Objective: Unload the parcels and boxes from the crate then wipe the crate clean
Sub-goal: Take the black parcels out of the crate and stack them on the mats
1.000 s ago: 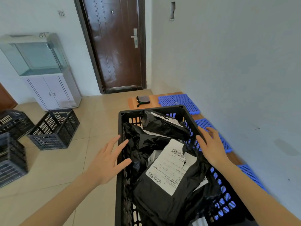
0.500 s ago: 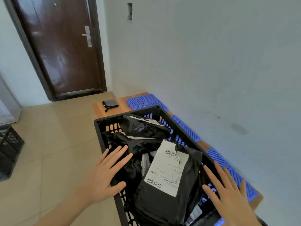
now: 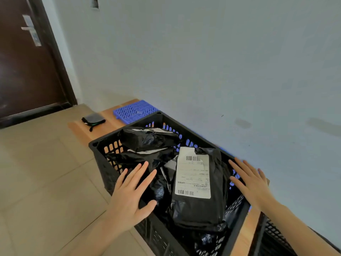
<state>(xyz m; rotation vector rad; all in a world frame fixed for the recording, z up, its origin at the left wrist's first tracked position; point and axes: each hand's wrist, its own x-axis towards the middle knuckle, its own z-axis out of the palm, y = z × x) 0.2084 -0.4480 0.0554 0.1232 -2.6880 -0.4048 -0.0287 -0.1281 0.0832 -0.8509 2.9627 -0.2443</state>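
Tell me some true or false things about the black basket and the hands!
1. The crate holds black parcels. True.
2. The left hand grips a parcel. False: it is open, fingers spread.
3. The big parcel has a white label with barcodes. True.
4. The right hand is inside the crate's middle. False: it is at the crate's right rim.
5. The crate is empty. False: no parcel is out yet.

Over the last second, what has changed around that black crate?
Both hands shifted: the left hand came in over the crate's near-left rim, and the right hand drew back along the right rim. Both are open, holding nothing. The labelled parcel stayed inside.
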